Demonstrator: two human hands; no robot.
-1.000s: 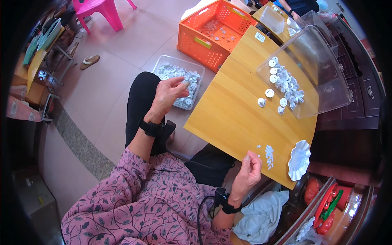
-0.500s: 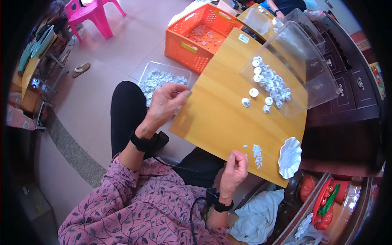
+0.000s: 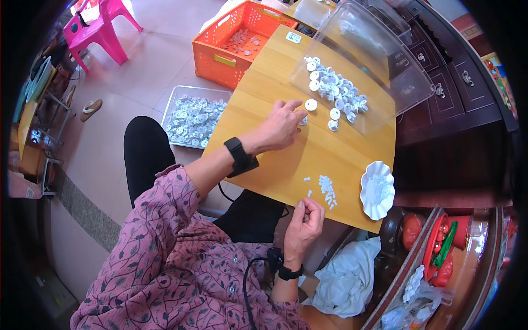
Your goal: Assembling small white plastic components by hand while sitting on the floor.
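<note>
We observe the left hand point(image 3: 283, 124) reaching over the middle of the wooden table point(image 3: 346, 154), palm down, fingers part-open and loosely extended. Its fingertips lie at a half-hidden white disc-headed piece point(image 3: 303, 121); contact cannot be confirmed, the thumb being out of sight, and we see no firm hold. A loose white disc point(image 3: 311, 105) sits just beyond. The main heap of disc-headed pieces point(image 3: 338, 91) lies toward the table's far right, by the clear plastic tub point(image 3: 379, 60). The right hand point(image 3: 304, 223) is curled at the near edge, thumb against index finger; whether it pinches anything we cannot tell. Small white pegs point(image 3: 326, 184) lie toward the near right corner, beside a scalloped dish point(image 3: 367, 208). We judge the step to be picking up one disc-headed piece; the next move calls for closing thumb and fingers around it without nudging its neighbour.
</note>
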